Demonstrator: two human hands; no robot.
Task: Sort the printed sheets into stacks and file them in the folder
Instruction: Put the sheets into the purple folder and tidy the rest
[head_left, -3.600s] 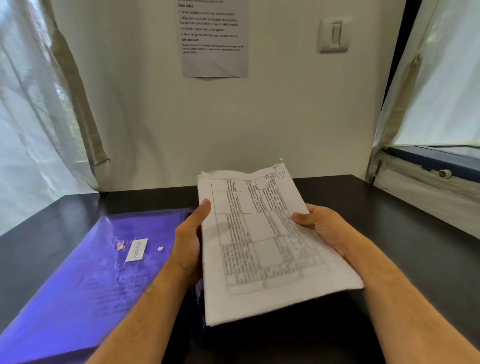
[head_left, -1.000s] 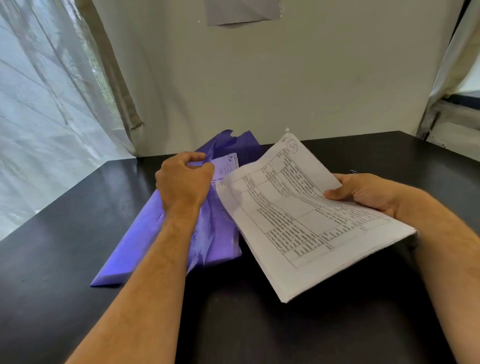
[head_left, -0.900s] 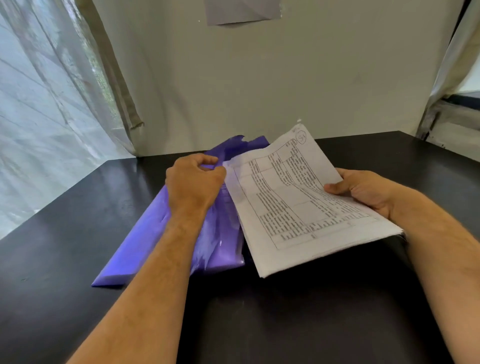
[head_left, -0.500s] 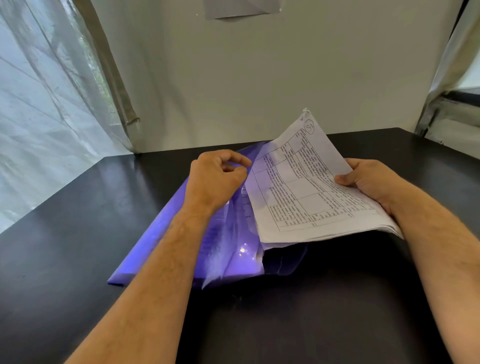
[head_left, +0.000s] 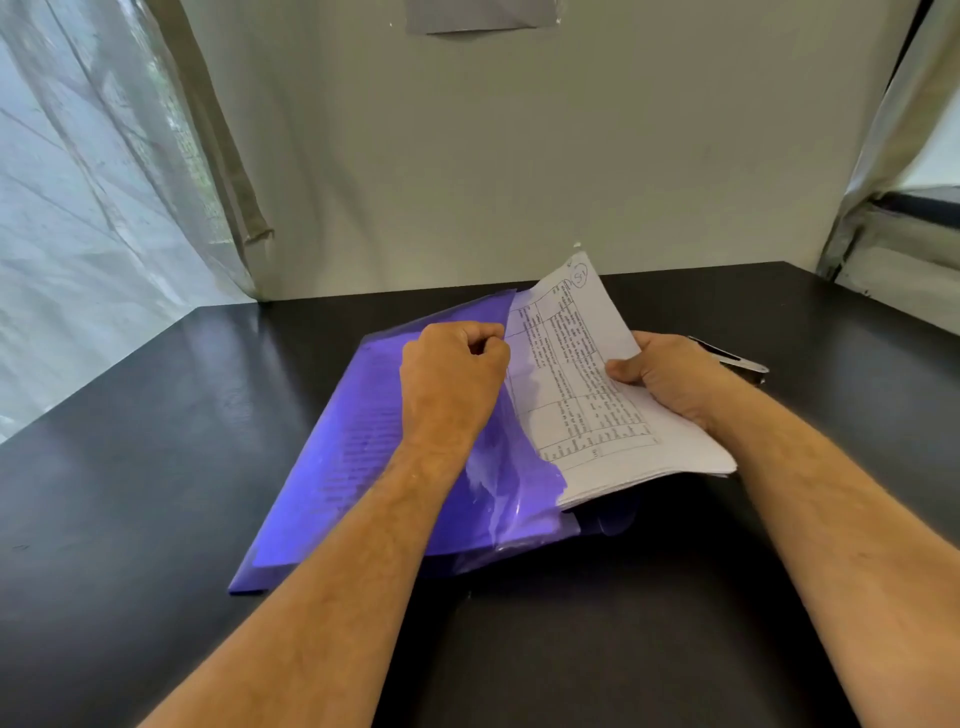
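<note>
A translucent purple plastic folder (head_left: 363, 457) lies on the black table, with printed sheets showing dimly through its cover. My left hand (head_left: 449, 379) grips the folder's upper flap edge with curled fingers, holding it lifted. My right hand (head_left: 670, 376) grips a stack of white printed sheets (head_left: 582, 395) with tables of text on the top page, thumb on top. The stack's left part sits inside the folder's open mouth; its right part sticks out over the table.
The black table (head_left: 182, 415) meets a pale wall at the back. A metal stapler-like object (head_left: 737, 358) lies just behind my right hand. Sheer curtains (head_left: 104, 182) hang at the left, and a window sill (head_left: 904, 260) is at the right.
Over the last second my right hand has pushed the stack leftward and deeper under the purple flap. My left hand has kept the flap raised and shifted right with it.
</note>
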